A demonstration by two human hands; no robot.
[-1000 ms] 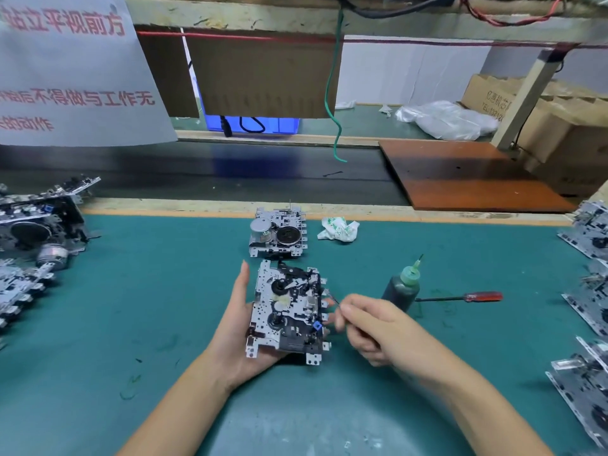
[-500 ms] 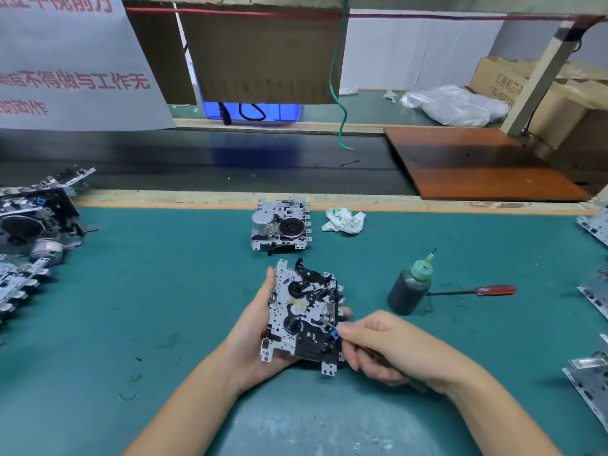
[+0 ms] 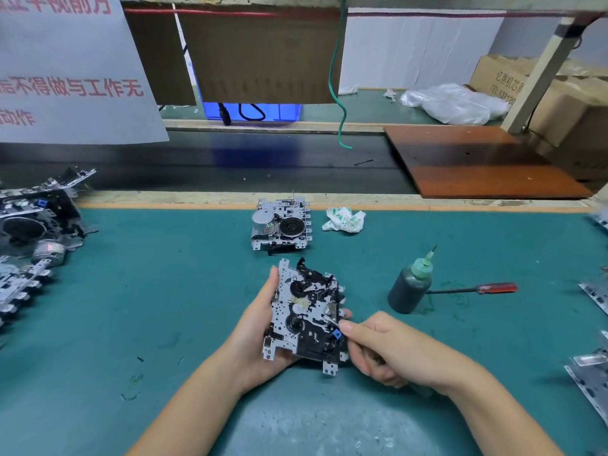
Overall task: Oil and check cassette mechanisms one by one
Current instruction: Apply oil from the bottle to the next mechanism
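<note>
Your left hand (image 3: 260, 327) cradles the mechanism (image 3: 307, 315) above the mat (image 3: 158, 291), fingers curled around its left edge and underside, plate face up. Your right hand (image 3: 391, 350) pinches a thin tool at the mechanism's right edge, beside the blue part (image 3: 336, 334); the tool is too small to identify. A second mechanism (image 3: 281, 225) lies just beyond. The oil bottle (image 3: 409, 289) stands to the right, touching the screwdriver (image 3: 477, 288). A crumpled wipe (image 3: 343, 219) lies near the far edge. More mechanisms (image 3: 33, 225) are piled at left.
</note>
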